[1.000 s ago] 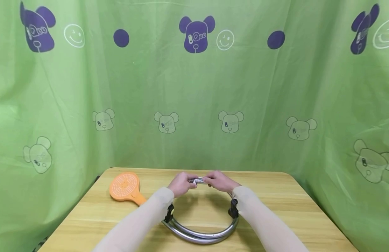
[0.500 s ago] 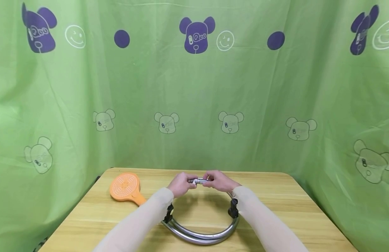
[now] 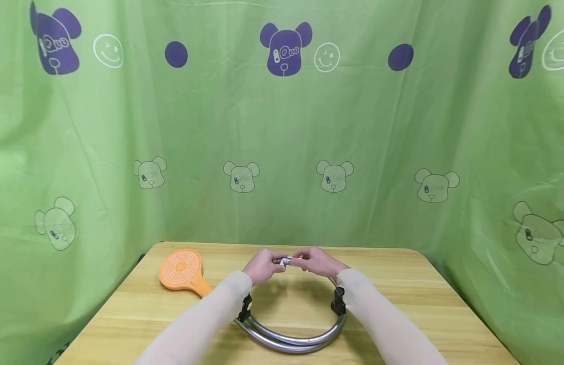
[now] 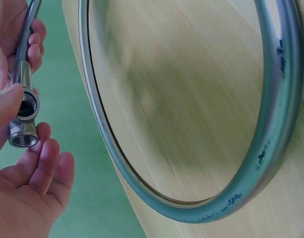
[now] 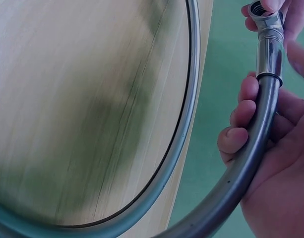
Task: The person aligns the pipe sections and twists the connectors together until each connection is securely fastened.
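In the head view, my left hand [image 3: 261,267] holds a small chrome tee fitting [image 4: 24,125] between thumb and fingers. Two threaded openings of the fitting face the left wrist camera. Just to its right, my right hand [image 3: 320,262] has its fingers curled round the end of a grey metal shower hose [image 5: 248,156]. The hose's chrome end nut [image 5: 269,57] meets the fitting in line; how far it is threaded on cannot be seen. An orange shower head [image 3: 180,270] lies face up at the table's left, its handle end hidden behind the left sleeve.
The hose's loops [image 3: 295,345] lie coiled on the wooden table [image 3: 400,314] between and below my forearms. Black wrist cameras [image 3: 338,302] sit close to the coil. A green patterned curtain [image 3: 282,126] surrounds the table on the back and sides.
My right fingers lift and shift slightly on the hose end, then settle nearer the fitting. The left hand, the shower head and the coil stay in place.
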`<state>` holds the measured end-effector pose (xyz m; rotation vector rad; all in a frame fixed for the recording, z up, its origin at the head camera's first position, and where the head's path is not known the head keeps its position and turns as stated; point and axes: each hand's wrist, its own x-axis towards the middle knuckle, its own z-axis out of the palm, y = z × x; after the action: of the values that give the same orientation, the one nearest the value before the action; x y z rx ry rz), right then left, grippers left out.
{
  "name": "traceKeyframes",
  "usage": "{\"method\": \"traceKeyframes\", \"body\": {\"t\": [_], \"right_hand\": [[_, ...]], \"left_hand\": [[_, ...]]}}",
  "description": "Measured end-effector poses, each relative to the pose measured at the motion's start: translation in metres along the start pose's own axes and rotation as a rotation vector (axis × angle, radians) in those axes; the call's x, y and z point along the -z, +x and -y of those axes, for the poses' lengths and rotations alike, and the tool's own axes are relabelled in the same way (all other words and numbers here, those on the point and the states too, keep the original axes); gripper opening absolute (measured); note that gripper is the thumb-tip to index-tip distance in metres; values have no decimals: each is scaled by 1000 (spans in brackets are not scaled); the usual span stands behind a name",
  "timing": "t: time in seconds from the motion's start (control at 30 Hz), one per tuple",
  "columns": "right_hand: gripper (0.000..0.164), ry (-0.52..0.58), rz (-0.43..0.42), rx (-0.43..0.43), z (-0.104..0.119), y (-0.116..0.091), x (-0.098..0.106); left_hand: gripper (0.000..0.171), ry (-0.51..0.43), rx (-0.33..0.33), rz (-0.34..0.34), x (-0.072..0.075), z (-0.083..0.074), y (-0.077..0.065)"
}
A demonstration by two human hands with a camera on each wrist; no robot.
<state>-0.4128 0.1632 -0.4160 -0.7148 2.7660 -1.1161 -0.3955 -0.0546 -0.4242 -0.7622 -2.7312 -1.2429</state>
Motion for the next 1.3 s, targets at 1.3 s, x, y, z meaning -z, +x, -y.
{"method": "traceKeyframes", "body": {"t": [1.3], "right_hand": [[11,17,1,80,2,-1,0]], "left_hand": [[39,-28,19,-3,1,-2,-3]]}}
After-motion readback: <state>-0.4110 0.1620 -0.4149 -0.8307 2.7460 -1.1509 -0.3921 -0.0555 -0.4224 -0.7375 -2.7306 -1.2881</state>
